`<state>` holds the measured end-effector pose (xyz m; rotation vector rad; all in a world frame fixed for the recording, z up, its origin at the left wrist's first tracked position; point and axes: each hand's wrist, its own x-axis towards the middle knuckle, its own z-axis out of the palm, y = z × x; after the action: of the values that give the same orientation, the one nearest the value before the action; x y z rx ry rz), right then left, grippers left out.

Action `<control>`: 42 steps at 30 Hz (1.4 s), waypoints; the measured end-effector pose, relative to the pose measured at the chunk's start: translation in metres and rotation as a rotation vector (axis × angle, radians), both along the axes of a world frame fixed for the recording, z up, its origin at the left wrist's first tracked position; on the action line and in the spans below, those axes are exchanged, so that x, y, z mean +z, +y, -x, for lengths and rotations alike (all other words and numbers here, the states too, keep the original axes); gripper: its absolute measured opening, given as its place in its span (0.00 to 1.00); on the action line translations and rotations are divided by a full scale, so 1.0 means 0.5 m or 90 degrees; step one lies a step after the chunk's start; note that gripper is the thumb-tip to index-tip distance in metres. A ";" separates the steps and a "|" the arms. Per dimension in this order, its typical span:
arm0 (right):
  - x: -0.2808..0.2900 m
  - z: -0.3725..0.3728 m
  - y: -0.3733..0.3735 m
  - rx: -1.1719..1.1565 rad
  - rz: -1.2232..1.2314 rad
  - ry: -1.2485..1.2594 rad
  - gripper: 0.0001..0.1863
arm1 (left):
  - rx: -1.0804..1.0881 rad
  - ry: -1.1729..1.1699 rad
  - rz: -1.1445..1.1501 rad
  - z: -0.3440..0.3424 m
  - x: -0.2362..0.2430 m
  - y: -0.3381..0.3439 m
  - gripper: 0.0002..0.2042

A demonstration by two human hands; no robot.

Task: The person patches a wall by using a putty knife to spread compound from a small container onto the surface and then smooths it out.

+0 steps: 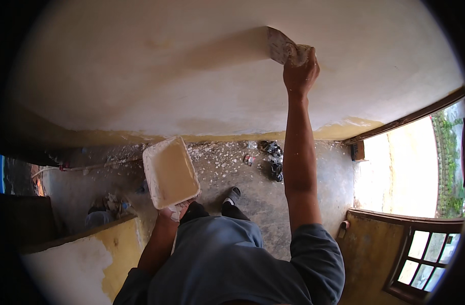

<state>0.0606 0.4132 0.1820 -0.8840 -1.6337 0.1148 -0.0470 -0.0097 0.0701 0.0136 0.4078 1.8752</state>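
My right hand (301,73) is raised high on the wall (191,96), fingers closed round the handle of a wide putty knife (279,44). The blade lies against the wall, and whitish paste coats the handle. Low on the left, my left hand (175,210) grips the near end of a rectangular plastic tray (152,175). Whitish smears cover the tray's rim, and its inside looks beige; how much paste it contains I cannot tell. Pale filler covers most of the wall, with a darker, damp-looking band left of the blade and yellowish paint along the bottom.
White flakes (217,158) litter the floor along the wall's foot, with black plastic bags (274,161) among them. On the right is a bright doorway (405,165) beside a door with panes (428,254). A low partition wall (108,249) stands at left, rubble (110,206) behind it.
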 end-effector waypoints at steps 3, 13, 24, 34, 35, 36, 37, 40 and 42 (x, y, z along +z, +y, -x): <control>0.030 -0.094 0.039 -0.095 0.141 0.293 0.12 | -0.029 0.039 -0.089 0.004 -0.012 0.008 0.31; 0.041 -0.132 -0.376 0.577 0.125 0.159 0.07 | 0.010 0.011 -0.004 0.014 0.025 0.049 0.27; 0.034 0.002 -0.554 0.582 0.040 -0.467 0.15 | -0.180 -0.082 -0.055 0.132 0.048 0.013 0.26; 0.043 0.038 -0.580 0.593 0.024 -0.395 0.18 | -0.224 -0.033 -0.010 0.180 0.034 0.011 0.22; 0.045 0.041 -0.581 0.600 0.021 -0.414 0.17 | -0.227 -0.041 -0.012 0.180 0.037 0.014 0.22; 0.042 0.048 -0.584 0.610 0.019 -0.431 0.16 | -0.228 -0.048 -0.011 0.181 0.037 0.015 0.22; 0.039 0.054 -0.587 0.620 0.017 -0.448 0.16 | -0.230 -0.055 -0.010 0.183 0.037 0.015 0.22; 0.037 0.052 -0.590 0.601 0.032 -0.441 0.14 | -0.281 -0.160 -0.045 0.185 0.044 0.016 0.22; 0.049 0.059 -0.596 0.544 0.001 -0.404 0.15 | -0.271 -0.107 -0.021 0.182 0.035 0.017 0.23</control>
<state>0.0313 0.1152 0.2064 -0.1524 -2.5249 0.4581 -0.1378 -0.0010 0.0876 -0.0321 0.2350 1.4501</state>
